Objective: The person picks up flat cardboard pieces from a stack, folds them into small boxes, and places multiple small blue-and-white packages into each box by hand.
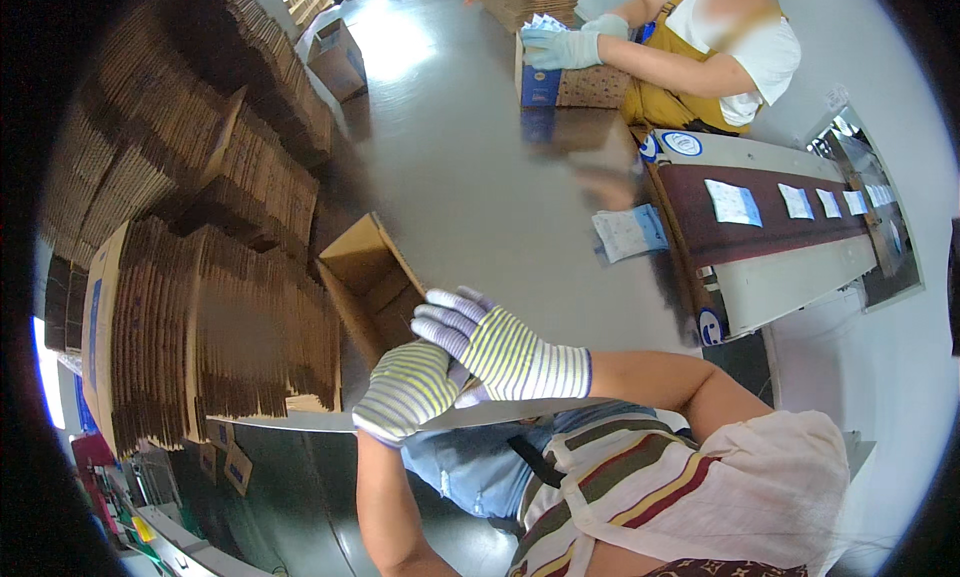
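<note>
An open cardboard box (375,277) lies at the near part of the grey table, its inside facing up. Against its near side rests my left hand (409,389), in a striped knit glove, with its fingers largely hidden. My right hand (499,344), in a matching glove, overlaps the left one, with fingers extended over the box's near right edge. What the palms touch is hidden. To the right, a white and blue packet (630,233) lies on the table by the conveyor's end.
Flattened cardboard boxes (240,329) stand in tall stacks at left. A conveyor (780,209) carries several packets at right. Across the table (480,164), a co-worker's gloved hands (566,48) touch packets in a box (577,88). Another box (337,61) stands farther back.
</note>
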A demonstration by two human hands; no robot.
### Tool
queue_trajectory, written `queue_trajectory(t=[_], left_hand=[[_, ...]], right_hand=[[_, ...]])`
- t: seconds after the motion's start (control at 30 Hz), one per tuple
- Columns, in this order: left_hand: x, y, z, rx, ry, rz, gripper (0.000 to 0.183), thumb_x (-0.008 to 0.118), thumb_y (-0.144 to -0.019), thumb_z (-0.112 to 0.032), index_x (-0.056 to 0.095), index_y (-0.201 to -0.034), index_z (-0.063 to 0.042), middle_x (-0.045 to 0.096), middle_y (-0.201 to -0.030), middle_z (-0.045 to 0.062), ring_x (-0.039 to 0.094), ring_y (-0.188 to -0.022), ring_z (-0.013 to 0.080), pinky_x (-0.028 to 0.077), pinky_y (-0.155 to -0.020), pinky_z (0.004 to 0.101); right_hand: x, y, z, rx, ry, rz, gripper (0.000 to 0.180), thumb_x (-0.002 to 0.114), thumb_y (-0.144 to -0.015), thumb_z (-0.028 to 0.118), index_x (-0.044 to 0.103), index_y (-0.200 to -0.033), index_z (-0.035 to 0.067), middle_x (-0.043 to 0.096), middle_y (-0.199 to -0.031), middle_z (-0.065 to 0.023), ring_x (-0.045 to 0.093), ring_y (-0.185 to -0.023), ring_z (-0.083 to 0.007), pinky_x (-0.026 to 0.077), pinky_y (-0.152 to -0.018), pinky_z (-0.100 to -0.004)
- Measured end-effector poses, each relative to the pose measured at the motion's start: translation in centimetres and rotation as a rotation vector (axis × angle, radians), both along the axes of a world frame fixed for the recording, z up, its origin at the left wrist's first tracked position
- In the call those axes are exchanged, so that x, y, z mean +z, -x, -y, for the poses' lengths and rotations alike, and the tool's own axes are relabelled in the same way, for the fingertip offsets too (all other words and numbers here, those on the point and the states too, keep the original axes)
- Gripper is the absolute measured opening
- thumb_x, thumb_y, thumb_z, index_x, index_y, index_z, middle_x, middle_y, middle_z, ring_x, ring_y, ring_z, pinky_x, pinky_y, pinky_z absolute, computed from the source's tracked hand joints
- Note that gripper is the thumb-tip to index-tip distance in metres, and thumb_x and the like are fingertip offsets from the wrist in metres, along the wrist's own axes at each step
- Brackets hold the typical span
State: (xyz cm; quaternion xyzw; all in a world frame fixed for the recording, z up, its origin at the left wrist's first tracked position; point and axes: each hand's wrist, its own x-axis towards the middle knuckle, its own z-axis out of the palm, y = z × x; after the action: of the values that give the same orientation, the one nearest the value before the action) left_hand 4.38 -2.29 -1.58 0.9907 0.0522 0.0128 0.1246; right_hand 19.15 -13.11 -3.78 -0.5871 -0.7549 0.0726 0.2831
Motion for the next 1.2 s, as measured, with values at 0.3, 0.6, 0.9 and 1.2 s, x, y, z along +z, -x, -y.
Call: queue_trajectory(t=[0.3,0.6,0.9,1.2], left_hand=[[-0.3,3.0,-0.4,0.07,0.004,0.059,0.034,0.068,-0.076,-0.042,0.066,-0.079,-0.008,0.06,-0.071,0.017,0.057,-0.065,0.036,0.045,-0.059,0.0456],[1.2,1.2,0.6,0.241,0.167,0.044,0.029,0.062,-0.079,-0.029,0.063,-0.083,0.0,0.062,-0.076,0.02,0.06,-0.073,0.038,0.047,-0.066,0.0458],[0.5,0.8,1.1,0.265,0.083,0.082,0.025,0.059,-0.08,-0.021,0.061,-0.087,0.003,0.062,-0.082,0.024,0.06,-0.079,0.0409,0.048,-0.072,0.0461],[0.4,1.2,0.9,0.253,0.052,0.064,0.025,0.059,-0.08,-0.022,0.062,-0.088,0.002,0.062,-0.083,0.024,0.06,-0.08,0.0411,0.048,-0.073,0.0462]], right_hand=[[-0.5,1.6,-1.0,0.093,-0.128,-0.084,0.092,0.079,-0.061,0.04,0.039,-0.136,0.004,0.042,-0.139,-0.0159,0.035,-0.134,-0.0343,0.029,-0.111,-0.0488],[0.4,-0.6,0.5,0.139,-0.123,-0.184,0.096,0.078,-0.065,0.049,0.035,-0.139,0.003,0.04,-0.14,-0.0192,0.035,-0.133,-0.0368,0.028,-0.111,-0.0479],[-0.8,-13.6,4.1,-0.215,0.085,0.058,0.067,0.067,-0.081,0.047,0.049,-0.126,0.0,0.054,-0.124,-0.0225,0.053,-0.113,-0.0373,0.041,-0.099,-0.0464],[2.9,-33.2,7.9,-0.468,0.511,0.348,0.038,0.068,-0.081,0.034,0.066,-0.105,0.004,0.065,-0.097,-0.0189,0.062,-0.093,-0.0348,0.047,-0.085,-0.0434]])
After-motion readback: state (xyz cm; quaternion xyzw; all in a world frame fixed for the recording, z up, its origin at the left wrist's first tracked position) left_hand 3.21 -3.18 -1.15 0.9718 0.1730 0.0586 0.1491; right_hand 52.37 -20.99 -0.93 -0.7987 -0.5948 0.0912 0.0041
